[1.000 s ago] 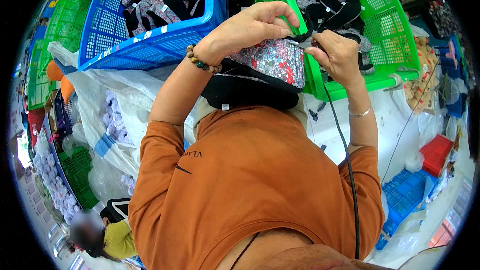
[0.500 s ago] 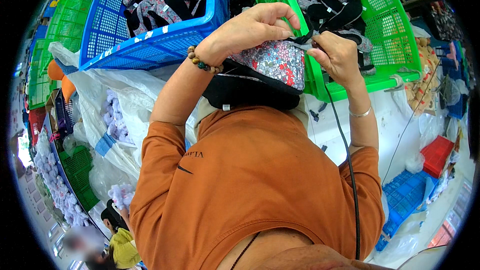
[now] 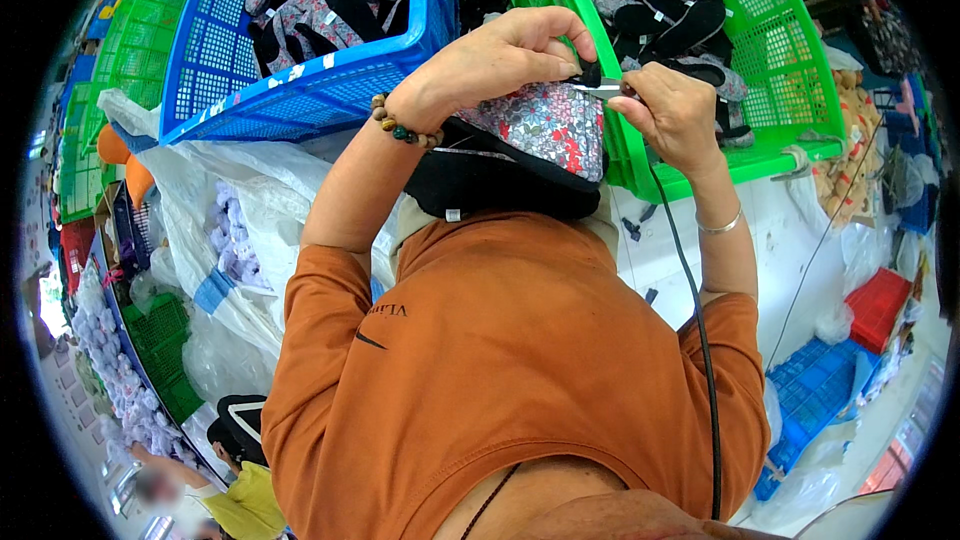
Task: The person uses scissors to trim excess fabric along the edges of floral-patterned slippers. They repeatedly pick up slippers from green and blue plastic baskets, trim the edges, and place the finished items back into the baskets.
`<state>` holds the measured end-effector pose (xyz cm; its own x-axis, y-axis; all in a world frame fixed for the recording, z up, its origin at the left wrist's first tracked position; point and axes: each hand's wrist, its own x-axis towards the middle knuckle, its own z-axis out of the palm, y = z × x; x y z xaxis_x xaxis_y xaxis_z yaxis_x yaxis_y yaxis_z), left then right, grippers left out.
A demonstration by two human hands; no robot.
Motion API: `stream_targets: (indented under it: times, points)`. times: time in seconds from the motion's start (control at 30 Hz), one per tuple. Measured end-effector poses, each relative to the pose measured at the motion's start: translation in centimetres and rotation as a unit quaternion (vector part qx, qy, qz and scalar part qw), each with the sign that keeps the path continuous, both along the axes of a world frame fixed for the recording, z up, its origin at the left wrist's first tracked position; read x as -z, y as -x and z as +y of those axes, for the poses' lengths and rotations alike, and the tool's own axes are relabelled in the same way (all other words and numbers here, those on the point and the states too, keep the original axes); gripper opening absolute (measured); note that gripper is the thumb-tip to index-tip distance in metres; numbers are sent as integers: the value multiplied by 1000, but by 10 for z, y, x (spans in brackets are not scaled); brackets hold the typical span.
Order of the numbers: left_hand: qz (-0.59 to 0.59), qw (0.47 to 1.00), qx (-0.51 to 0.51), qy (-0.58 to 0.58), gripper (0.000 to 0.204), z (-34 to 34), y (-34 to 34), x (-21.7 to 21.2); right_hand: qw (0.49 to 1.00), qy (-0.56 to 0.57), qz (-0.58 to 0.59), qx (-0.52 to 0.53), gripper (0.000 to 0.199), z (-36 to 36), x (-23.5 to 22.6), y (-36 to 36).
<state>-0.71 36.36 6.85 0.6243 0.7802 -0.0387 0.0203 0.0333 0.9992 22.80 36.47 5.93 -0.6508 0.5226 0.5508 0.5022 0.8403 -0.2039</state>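
As the left hand [image 3: 530,50] pinches black cloth [image 3: 591,72] and the right hand [image 3: 678,112] grips a blade [image 3: 603,91], a blue crate [image 3: 350,90] and green crate [image 3: 740,174] crowd ahead; pale floor [image 3: 655,255] shows rightward.

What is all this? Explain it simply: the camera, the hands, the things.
There is no robot: these are a person's bare hands. Every picture comes from a camera worn on the head, looking down; its wide lens bends straight edges. The left hand pinches the black far end of a flowered cloth piece near the lap. The right hand holds a small metal blade close to it. In front stand a blue basket and a green basket, holding more flowered and black pieces.
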Motion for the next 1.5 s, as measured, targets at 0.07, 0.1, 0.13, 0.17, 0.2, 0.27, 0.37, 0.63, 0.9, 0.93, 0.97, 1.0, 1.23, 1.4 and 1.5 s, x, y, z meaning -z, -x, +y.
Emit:
stream_targets:
  times: [0.07, 0.1, 0.13, 0.17, 0.2, 0.27, 0.37, 0.63, 0.9, 0.93, 0.97, 1.0, 1.23, 1.4, 1.5]
  points:
    - [-3, 1000, 6, 0, 17, 1, 1, 1, 1000, -9, 1, 3, 34, -1, 1, 1]
    - [2, 1000, 7, -5, 17, 1, 1, 2, 1000, -14, 2, 5, 34, -1, 1, 1]
    - [7, 1000, 9, -10, 18, 2, 1, 3, 1000, -10, 1, 8, 33, -1, 2, 0]
    - [4, 1000, 8, -4, 19, 1, 1, 4, 1000, -6, 1, 12, 32, -2, 3, 0]
    - [0, 1000, 8, 3, 19, 1, 1, 4, 1000, -3, 0, 15, 32, -3, 4, 0]
    - [-10, 1000, 6, 8, 20, 0, 0, 4, 999, 24, 24, 13, 30, -3, 7, 0]
    - [-23, 1000, -4, 3, 22, -2, 0, 4, 986, 96, 120, 63, 31, 0, 12, -2]
    - [5, 999, -29, -39, 37, -12, 7, -10, 922, 318, 209, 70, 29, 0, 6, -8]
    - [-15, 994, -53, -94, 42, -25, 7, -20, 854, 463, 229, -64, 28, -6, -14, 23]
    - [-15, 993, -54, -102, 42, -25, 9, -20, 849, 469, 229, -78, 28, -7, -14, 28]
    - [-16, 992, -56, -110, 42, -26, 11, -20, 845, 475, 229, -92, 28, -8, -14, 31]
    - [-14, 993, -59, -103, 42, -27, 13, -20, 858, 458, 214, -88, 23, -6, -13, 32]
    - [-82, 991, -86, -55, 39, -29, 25, -15, 869, 393, 300, -19, 10, 1, -25, 38]
    - [-118, 987, -94, -46, 37, -27, 39, -12, 867, 425, 259, 20, 18, 0, -27, 37]
    - [-93, 986, -115, -76, 39, -31, 35, -14, 864, 439, 244, -37, 18, -4, -21, 35]
